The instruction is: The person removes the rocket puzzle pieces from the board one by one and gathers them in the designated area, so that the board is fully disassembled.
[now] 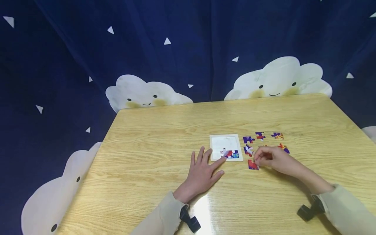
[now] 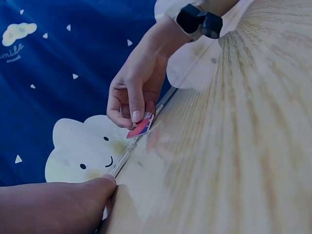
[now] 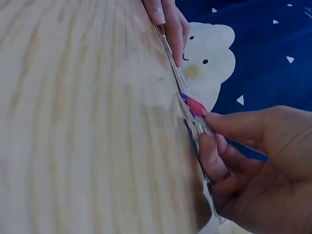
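Note:
My right hand (image 1: 277, 160) pinches a red and purple jigsaw piece (image 1: 253, 164) by its right edge, thumb against fingertips. The right wrist view shows this piece (image 3: 196, 106) tilted, close over the table. To the left, a white square puzzle frame (image 1: 241, 153) lies flat, with joined picture pieces (image 1: 233, 154) along its bottom right inside edge. My left hand (image 1: 201, 174) lies palm down with fingers spread, its index fingertip at the frame's lower edge beside those pieces. In the left wrist view the right hand (image 2: 136, 92) shows the pinch from the other side.
Several loose jigsaw pieces lie right of the frame, among them a purple one (image 1: 248, 139), a red one (image 1: 260, 135) and an orange one (image 1: 283, 148), some partly behind my right hand. The wooden table (image 1: 147, 147) ends at a dark blue curtain (image 1: 188, 49) with clouds.

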Motion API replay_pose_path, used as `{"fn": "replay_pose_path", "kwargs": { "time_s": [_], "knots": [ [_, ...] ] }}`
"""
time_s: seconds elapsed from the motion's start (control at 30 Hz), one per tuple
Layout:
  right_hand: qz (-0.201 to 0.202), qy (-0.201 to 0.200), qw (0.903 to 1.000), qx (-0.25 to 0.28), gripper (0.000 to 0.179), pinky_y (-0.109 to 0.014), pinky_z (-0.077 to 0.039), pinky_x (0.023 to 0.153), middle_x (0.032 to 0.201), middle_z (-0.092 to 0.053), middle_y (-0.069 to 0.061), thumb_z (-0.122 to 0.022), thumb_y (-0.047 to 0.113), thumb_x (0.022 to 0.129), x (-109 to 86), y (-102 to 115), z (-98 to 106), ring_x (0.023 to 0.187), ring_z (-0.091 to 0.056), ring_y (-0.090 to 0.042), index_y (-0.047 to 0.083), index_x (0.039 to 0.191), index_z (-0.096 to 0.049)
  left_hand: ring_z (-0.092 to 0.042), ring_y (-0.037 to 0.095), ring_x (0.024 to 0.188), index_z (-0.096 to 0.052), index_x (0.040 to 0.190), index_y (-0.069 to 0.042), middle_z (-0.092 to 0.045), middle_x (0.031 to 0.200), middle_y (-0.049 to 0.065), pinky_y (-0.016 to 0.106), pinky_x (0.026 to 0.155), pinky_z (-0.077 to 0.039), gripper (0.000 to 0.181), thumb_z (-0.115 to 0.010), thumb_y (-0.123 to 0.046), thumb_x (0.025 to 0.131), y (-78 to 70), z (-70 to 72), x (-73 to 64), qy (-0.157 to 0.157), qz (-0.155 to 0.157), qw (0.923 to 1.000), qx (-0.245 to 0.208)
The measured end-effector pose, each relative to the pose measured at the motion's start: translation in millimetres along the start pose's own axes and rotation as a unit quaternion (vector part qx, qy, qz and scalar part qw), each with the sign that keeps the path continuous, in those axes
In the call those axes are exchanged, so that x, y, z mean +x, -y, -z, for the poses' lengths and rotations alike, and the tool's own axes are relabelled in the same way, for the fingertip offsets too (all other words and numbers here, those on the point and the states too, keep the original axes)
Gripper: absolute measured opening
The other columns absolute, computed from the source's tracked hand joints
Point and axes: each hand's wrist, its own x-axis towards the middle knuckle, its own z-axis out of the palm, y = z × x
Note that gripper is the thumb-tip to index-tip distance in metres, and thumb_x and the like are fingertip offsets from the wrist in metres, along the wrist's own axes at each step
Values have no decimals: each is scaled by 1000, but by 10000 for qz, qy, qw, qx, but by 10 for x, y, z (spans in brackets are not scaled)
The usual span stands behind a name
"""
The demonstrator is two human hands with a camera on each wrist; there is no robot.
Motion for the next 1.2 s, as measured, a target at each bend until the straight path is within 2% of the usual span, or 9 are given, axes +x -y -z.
{"fn": "replay_pose_path", "kwargs": {
  "time_s": [0.27,0.6,0.77,0.9,1.2],
  "knots": [
    [328,-361,9964,-691,17,-18,-48,65,81,-63,7,-73,2,84,14,67,-58,72,-54,3,18,85,-66,-16,40,151,-34,148,-47,-29,158,11,65,116,-17,48,-40,-54,101,3,16,-3,-6,-2,10000,-20],
    [470,-349,9921,-1106,21,-18,-45,64,81,-59,8,-72,0,83,20,104,-68,73,-48,4,19,85,-64,-17,40,151,-36,148,-46,-29,158,11,65,116,-17,48,-41,-53,101,-7,44,-10,-3,2,10000,-8],
    [806,-439,9897,-1097,25,-18,-43,61,82,-55,4,-71,-5,81,17,91,-77,72,-45,4,18,83,-64,-19,41,150,-36,148,-46,-31,157,12,66,115,-19,48,-41,-54,101,-17,53,-3,-40,-26,10000,73],
    [876,-492,9896,-1028,25,-18,-43,59,82,-57,1,-72,-6,80,53,85,-84,72,-45,4,17,86,-63,-20,42,150,-38,148,-44,-32,156,13,67,114,-20,48,-41,-53,100,-27,62,0,-77,-71,9999,117],
    [473,-427,9957,-679,11,-19,-47,61,82,-60,2,-71,5,87,380,173,-153,70,-53,-1,14,90,-65,-21,43,149,-40,146,-45,-33,155,13,68,114,-21,47,-42,-53,100,-31,45,1,-112,-45,9998,178]
  ]
}}
